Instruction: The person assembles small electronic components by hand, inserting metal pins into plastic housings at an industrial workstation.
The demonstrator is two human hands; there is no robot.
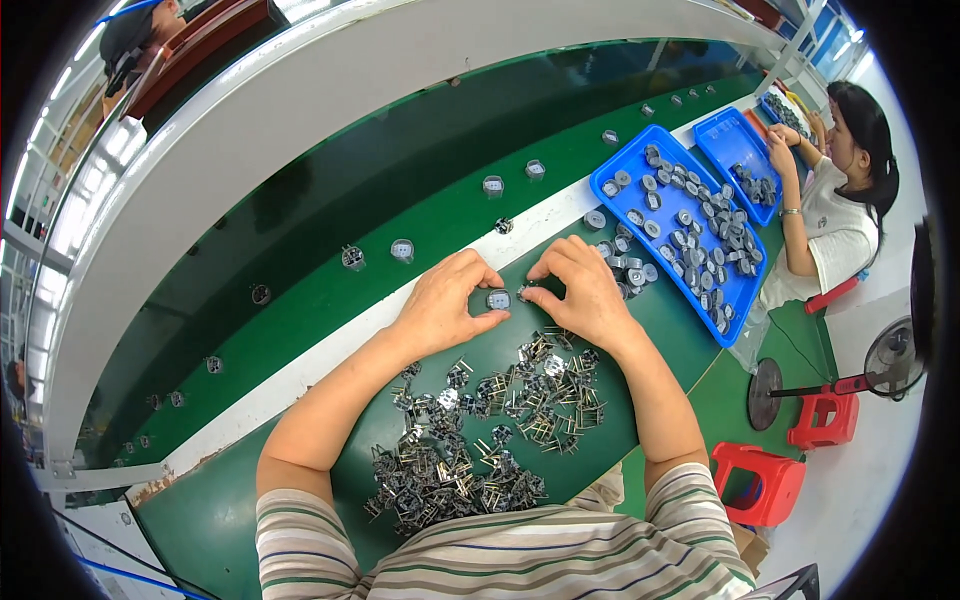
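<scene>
The grey cap (498, 299) is pinched by the left hand (443, 302) over the green bench (215, 522), a small part (522, 293) by the right hand (588, 292); either could be dropped if its grip slips.

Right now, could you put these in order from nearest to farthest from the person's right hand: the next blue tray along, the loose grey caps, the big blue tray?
From the right hand:
1. Loose grey caps: just to its right, on the table.
2. Big blue tray: right of those caps.
3. Next blue tray: beyond the big one, toward the co-worker.
</scene>
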